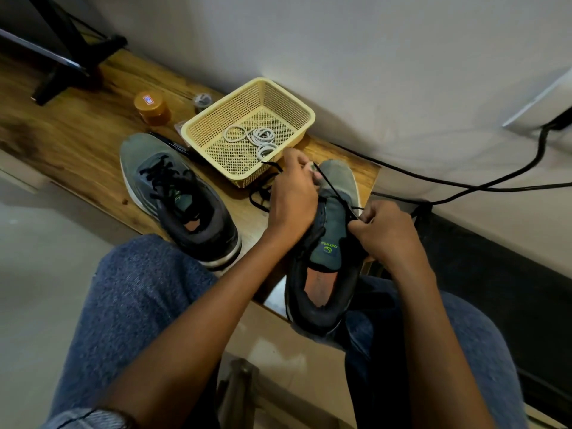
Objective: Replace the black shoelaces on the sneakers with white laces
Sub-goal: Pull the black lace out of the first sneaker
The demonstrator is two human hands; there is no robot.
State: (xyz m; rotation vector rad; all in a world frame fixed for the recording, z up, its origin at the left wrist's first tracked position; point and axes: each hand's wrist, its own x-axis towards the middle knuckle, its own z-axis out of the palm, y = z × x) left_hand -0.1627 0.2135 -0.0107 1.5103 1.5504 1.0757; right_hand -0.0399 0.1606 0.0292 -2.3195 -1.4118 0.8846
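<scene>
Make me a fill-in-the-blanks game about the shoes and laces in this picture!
1. The coiled white laces lie inside the yellow ____.
2. The lace on the sneaker on the table is ____ in colour.
3. The right hand pinches the black ____ of the sneaker on the lap, and the left hand holds that sneaker too.
4. The lid on the small jar beside the basket is ____.

Missing words: basket; black; lace; orange

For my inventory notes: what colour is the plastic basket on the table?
The basket is pale yellow, with a perforated mesh pattern; seen best in the head view.
</scene>
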